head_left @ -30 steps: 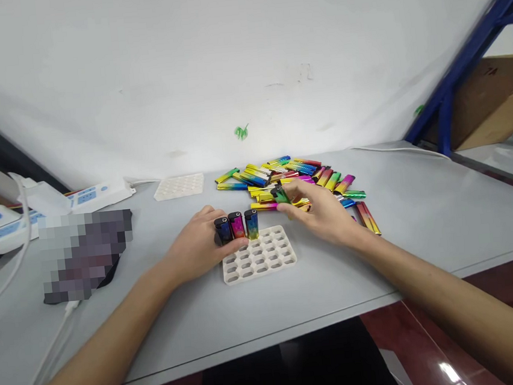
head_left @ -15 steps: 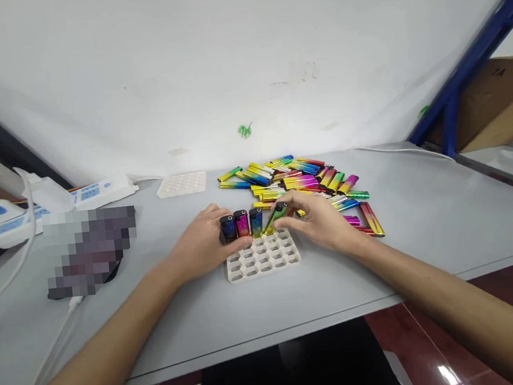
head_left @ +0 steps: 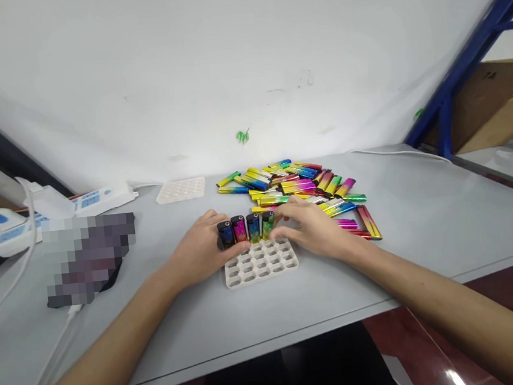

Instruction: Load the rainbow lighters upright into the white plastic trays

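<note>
A white tray with oval holes (head_left: 262,264) lies on the grey table. Along its back row several lighters stand upright side by side: a dark blue one (head_left: 226,234) at the left, a pink one (head_left: 239,228), a blue-yellow one (head_left: 253,228) and a green one (head_left: 267,225) at the right. My left hand (head_left: 202,246) is around the left end of the row, its thumb in front and its fingers behind, holding the dark blue lighter. Thumb and fingers of my right hand (head_left: 305,227) close on the green lighter.
Behind my right hand lies a pile of shiny coloured lighters (head_left: 296,185). A second white tray (head_left: 180,190) is near the wall. At the left are a power strip (head_left: 103,197), a blurred-out dark object (head_left: 93,256) and a white cable (head_left: 49,351).
The green lighter, tilted before, now stands upright in line with the others. My right hand has moved slightly left and down with it. The view has shifted a little.
</note>
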Motion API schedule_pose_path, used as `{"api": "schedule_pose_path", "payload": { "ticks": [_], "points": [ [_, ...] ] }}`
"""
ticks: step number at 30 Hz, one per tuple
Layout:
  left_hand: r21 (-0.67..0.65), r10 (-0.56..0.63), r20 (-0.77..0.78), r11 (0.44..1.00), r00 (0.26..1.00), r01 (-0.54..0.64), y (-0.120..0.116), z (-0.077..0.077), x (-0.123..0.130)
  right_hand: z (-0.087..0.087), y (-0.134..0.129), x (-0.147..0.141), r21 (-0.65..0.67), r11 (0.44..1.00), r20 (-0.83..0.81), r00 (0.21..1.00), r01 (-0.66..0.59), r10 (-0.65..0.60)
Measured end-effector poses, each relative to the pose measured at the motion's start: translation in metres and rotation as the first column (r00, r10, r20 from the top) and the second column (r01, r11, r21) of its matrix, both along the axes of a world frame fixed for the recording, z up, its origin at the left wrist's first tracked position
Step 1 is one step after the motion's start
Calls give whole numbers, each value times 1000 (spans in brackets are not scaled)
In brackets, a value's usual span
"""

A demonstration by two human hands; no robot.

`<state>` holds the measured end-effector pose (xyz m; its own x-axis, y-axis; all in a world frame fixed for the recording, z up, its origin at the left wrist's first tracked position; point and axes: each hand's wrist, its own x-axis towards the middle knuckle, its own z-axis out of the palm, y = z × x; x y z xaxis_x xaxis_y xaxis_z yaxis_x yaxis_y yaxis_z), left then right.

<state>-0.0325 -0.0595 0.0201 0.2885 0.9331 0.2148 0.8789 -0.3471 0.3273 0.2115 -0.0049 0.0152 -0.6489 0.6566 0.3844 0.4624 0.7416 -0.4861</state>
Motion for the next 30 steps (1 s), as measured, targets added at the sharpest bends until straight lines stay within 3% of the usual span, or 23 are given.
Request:
{"api": "schedule_pose_path", "payload": {
  "ticks": [3, 7, 12, 15, 19, 22, 25, 27, 30],
  "points": [
    [-9, 16, 4, 1000, 1000, -16, -1, 1, 1, -2, 8, 4, 121, 984, -33, 992, 128, -125],
    [-10, 47, 14, 999, 999, -47, -1, 0, 1, -13, 24, 10, 320, 880, 73, 917, 351, -392],
    [-11, 51, 7, 999, 999, -51, -1, 1, 1, -19, 30, 12, 337, 868, 138, 893, 364, -428],
    [-10, 45, 2, 999, 999, -45, -2, 3, 2, -14, 28, 12, 266, 894, 23, 925, 361, -380],
    [-14, 28, 4, 1000, 1000, -28, -2, 4, 2, -2, 23, 12, 53, 935, -201, 921, 351, -335],
    [-18, 30, -2, 999, 1000, -30, -2, 4, 1, 2, 19, 12, -168, 951, -302, 905, 258, -299],
    [-20, 28, -1, 999, 1000, -28, -1, 3, 1, 0, 17, 11, -367, 923, -377, 889, 112, -258],
    [-18, 24, 1, 1000, 1000, -24, -1, 3, 1, -3, 17, 10, -411, 909, -400, 884, 64, -243],
    [-21, 15, 0, 1000, 1000, -15, -1, 2, 0, -4, 17, 9, -383, 915, -373, 886, 124, -276]
  ]
}}
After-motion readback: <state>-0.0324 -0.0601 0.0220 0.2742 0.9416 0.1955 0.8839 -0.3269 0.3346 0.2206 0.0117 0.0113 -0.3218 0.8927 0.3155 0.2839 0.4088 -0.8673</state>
